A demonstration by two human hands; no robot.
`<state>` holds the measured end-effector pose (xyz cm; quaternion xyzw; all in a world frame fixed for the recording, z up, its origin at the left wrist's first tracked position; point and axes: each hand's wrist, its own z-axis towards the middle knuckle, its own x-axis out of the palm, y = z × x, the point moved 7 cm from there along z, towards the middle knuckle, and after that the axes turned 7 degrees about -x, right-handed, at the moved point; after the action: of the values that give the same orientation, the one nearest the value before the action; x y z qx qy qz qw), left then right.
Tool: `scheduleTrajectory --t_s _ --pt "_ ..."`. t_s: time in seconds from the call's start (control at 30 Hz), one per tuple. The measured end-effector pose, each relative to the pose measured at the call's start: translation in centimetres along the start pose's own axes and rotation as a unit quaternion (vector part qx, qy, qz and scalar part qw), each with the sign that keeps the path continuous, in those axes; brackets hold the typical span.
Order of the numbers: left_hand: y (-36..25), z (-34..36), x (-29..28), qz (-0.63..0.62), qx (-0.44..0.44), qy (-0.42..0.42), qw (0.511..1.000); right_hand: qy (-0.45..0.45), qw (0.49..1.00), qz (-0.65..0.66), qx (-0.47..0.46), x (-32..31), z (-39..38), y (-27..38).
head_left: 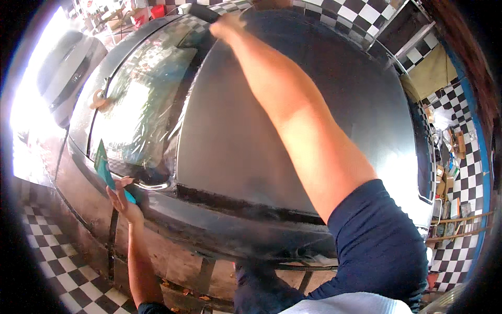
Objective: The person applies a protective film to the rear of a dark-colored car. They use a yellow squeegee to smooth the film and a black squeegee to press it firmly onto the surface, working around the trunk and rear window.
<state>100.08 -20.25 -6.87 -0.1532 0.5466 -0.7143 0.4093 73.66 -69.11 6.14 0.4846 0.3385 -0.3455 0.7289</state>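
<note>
Shows teal on the flat tool [104, 171], dark navy on the sleeve [381, 230], dark grey on the car panel [225, 136]. Runs in black-and-white checks over the floor [57, 261]. Goes tan on the round fitting [98, 99], red on the container [157, 11]. Looks black, perhaps, on the blurred implement [203, 13] at the right hand [228, 27].

Right hand [227, 28] was clenched, right arm [295, 112] outstretched behind its grip; left hand [124, 203] pinched, left forearm [139, 256] below.
</note>
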Motion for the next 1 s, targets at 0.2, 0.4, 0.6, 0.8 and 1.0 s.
scheduleTrajectory --t_s 0.2,0.4,0.6,0.8,1.0 --pt "0.9 -1.5 -2.4 -0.072 -0.058 -0.046 0.995 0.105 0.97 0.195 -0.103 -9.6 -3.4 -4.6" --pt "-1.6 -1.4 0.5 -0.13 -0.042 -0.028 0.99 -0.096 0.994 -0.058 -0.009 -31.0 -14.4 -25.6" --pt "-1.7 -1.3 -0.1 -0.111 -0.065 -0.035 0.991 -0.039 0.998 -0.04 0.017 -19.5 -9.7 -17.2" --pt "-0.9 -1.3 0.2 -0.137 -0.078 -0.036 0.987 -0.028 0.989 0.049 -0.138 -7.8 -1.4 -6.7" --pt "-1.5 -0.6 0.8 -0.109 -0.041 -0.007 0.993 -0.051 0.991 0.043 -0.119 3.1 4.3 1.6"
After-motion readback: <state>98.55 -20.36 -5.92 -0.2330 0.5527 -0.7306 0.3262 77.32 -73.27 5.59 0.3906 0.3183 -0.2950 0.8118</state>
